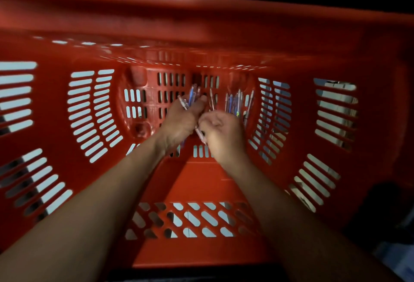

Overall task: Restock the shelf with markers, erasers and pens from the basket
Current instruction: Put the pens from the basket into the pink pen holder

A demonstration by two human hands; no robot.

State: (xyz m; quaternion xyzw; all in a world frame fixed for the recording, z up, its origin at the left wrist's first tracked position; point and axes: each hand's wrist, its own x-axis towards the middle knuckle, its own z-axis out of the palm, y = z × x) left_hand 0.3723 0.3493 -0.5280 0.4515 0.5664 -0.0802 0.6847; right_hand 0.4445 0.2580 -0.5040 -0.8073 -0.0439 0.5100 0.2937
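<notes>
So we're looking straight down into a deep red basket (291,41) with slotted walls, both forearms reaching in from the near edge. Our right hand (221,133) sits down near the bottom, fingers curled in, grip pinching a pale pen (200,134) that pokes out toward the left hand. Our left hand (181,122) is just beside it, nearly touching, its grip wrapped around a little bundle of pens (191,98) whose tips stick out past the fingers. It's a bit blurry, so we can't count them. Further in, a loose bunch of pens (237,103) lies on the basket floor toward the right, with one more pen (211,102) lying between the bunch and the left hand.
</notes>
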